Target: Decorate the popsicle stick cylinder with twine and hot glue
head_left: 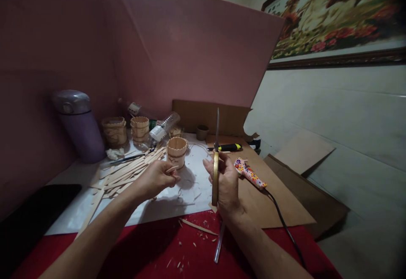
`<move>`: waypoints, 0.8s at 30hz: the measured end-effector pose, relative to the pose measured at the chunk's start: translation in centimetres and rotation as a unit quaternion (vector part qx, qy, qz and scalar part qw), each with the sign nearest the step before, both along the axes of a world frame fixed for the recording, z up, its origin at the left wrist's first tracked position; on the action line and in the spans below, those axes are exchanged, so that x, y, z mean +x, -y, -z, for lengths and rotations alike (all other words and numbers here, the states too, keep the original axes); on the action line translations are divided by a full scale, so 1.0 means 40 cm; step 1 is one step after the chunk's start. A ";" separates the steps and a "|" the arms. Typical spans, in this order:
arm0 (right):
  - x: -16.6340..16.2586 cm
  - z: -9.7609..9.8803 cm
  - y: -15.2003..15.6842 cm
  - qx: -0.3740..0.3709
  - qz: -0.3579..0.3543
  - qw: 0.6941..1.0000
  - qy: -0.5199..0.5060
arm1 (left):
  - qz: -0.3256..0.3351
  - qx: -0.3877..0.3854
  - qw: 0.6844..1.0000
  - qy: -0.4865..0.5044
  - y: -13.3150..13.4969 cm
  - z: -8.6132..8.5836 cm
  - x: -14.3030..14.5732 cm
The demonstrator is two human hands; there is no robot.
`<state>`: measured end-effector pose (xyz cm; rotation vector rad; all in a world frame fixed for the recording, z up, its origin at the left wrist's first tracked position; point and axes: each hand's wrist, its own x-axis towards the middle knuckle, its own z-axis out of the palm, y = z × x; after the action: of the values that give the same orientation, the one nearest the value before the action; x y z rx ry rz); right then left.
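Note:
My right hand (226,183) is closed round the yellow handles of a pair of scissors (216,160), whose blades point straight up. My left hand (157,178) pinches a thin wooden stick piece (171,169) just left of the scissors. Beyond my left hand stands a small round cup built from wooden sticks (176,151). A heap of flat wooden craft sticks (127,172) lies on white paper (187,194) to the left.
A flower-patterned glue gun (250,173) with a black cord lies on brown cardboard at right. A yellow-black utility knife (229,147), two more stick cups (127,131), a purple flask (79,124) and a clear bottle sit behind. Wood scraps litter the red cloth (165,249).

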<state>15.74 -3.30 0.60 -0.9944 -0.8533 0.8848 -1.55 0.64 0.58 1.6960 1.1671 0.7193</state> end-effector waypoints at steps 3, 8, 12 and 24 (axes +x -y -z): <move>0.001 0.002 -0.002 -0.002 0.000 1.000 -0.002 | 0.001 -0.001 1.000 0.004 -0.004 -0.002 -0.004; 0.006 0.011 -0.009 0.012 0.006 1.000 0.008 | -0.011 0.026 0.999 0.021 -0.005 -0.021 -0.014; 0.006 0.014 -0.011 0.018 0.010 1.000 0.011 | -0.087 0.038 0.995 0.016 -0.015 -0.044 -0.044; 0.011 0.022 -0.012 0.023 -0.017 1.000 0.003 | -0.436 0.184 0.862 -0.180 -0.068 -0.040 -0.156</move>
<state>16.19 -2.83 -0.27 -0.9458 -0.8940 0.8886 -7.79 3.35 2.17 1.5923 2.2401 1.2626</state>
